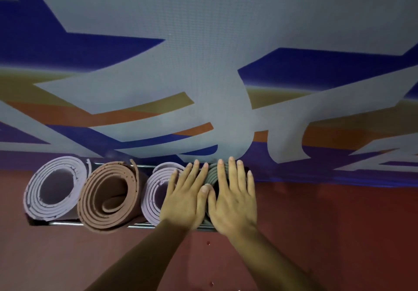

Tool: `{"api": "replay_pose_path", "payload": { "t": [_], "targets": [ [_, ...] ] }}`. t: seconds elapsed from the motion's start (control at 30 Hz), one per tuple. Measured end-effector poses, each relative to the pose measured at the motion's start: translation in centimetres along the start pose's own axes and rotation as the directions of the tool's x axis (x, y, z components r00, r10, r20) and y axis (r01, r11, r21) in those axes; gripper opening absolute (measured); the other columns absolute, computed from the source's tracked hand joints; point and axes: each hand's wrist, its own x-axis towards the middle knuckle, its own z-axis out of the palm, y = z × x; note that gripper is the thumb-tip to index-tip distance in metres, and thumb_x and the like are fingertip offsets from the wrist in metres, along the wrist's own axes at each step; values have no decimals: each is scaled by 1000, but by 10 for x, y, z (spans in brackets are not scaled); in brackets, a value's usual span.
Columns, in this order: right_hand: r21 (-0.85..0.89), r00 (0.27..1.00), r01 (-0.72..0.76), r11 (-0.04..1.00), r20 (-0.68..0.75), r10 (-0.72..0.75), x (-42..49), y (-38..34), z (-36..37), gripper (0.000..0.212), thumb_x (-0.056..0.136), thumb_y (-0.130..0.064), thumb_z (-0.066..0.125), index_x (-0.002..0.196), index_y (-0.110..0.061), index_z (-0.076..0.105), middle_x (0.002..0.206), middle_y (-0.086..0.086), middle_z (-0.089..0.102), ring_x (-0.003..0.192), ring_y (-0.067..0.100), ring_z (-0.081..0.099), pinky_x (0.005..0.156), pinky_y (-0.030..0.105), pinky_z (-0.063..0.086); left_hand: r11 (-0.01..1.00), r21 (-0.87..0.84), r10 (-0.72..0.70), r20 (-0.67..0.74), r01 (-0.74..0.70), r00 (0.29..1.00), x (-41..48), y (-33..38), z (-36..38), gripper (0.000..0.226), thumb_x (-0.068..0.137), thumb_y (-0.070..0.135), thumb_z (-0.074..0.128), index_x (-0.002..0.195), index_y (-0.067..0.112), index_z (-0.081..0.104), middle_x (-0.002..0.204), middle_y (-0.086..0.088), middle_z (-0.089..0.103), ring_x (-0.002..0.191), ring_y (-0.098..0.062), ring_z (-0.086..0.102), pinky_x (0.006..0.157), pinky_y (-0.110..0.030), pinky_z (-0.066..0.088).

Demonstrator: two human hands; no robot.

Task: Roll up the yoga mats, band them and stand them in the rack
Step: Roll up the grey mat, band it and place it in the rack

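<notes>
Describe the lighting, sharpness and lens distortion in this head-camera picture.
Head view: dim, even light, no glare; the wide-angle lens bows the blue-and-orange printed wall banner; the rolled brown foam yoga mat is fairly sharp, its core in shadow.

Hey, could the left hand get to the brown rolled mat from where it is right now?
Probably yes. The left hand lies flat on the green mat, overlapping a lilac mat. The brown mat stands just past that one, with nothing covering its top.
</notes>
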Motion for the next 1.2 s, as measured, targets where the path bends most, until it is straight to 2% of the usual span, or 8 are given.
{"api": "replay_pose_path", "payload": {
  "t": [0.2,0.33,0.5,0.57,0.67,0.77,0.93,1.2],
  "targets": [
    [-7,1000,22,1000,2,-22,12,6,11,68,101,-49,23,159,-15,24,166,13,20,155,30,16,121,55,23,996,85,-33,41,29,999,13,4,2,66,101,53,-13,159,29,8,167,9,5,155,-10,-4,123,-40,-11],
    [-5,1000,12,1000,4,-12,9,11,21,68,101,-51,22,160,-15,23,167,12,19,155,29,14,122,54,21,994,109,-25,51,20,998,14,7,2,74,93,55,-25,158,30,0,165,14,-3,153,-7,-13,122,-39,-16],
    [18,1000,6,1000,-2,-6,8,6,10,68,102,-53,21,158,-16,30,164,12,27,153,30,21,121,55,25,1000,3,6,13,-6,1000,3,3,-1,72,98,56,-17,158,29,12,165,15,13,152,1,-8,124,-36,-11],
    [22,1000,2,1000,-5,-2,3,6,5,68,101,-55,23,158,-16,31,163,13,29,153,30,22,121,55,24,999,-22,34,7,-34,999,2,-8,-4,67,101,56,-10,157,26,13,166,10,14,152,1,-7,126,-38,-2],
    [16,1000,10,1000,-22,-9,-13,9,4,69,102,-55,25,158,-15,30,163,14,29,153,32,21,121,55,21,996,87,13,-13,-12,1000,-7,-25,-10,64,106,50,4,158,20,25,167,-2,18,156,-16,7,123,-43,11],
    [4,999,19,1000,-34,-19,-20,7,9,69,103,-54,25,159,-14,27,165,14,24,154,31,16,122,55,19,983,182,-33,-13,35,999,-13,-32,-9,61,108,46,5,159,23,29,167,-7,18,156,-22,6,122,-47,6],
    [1,999,17,1000,-27,-17,-16,5,16,69,103,-53,25,159,-13,25,165,15,22,155,32,14,121,57,21,978,205,-47,-2,46,999,-8,-33,-6,63,105,54,2,160,30,19,169,-2,7,156,-19,-4,124,-48,-4],
    [-11,999,26,1000,-23,-26,-1,1,22,69,103,-53,26,159,-12,25,165,15,22,154,32,16,122,55,19,980,186,-65,-10,65,998,1,-35,-11,67,102,55,-4,160,33,18,169,0,6,156,-17,-7,124,-45,-9]
  ]
}}
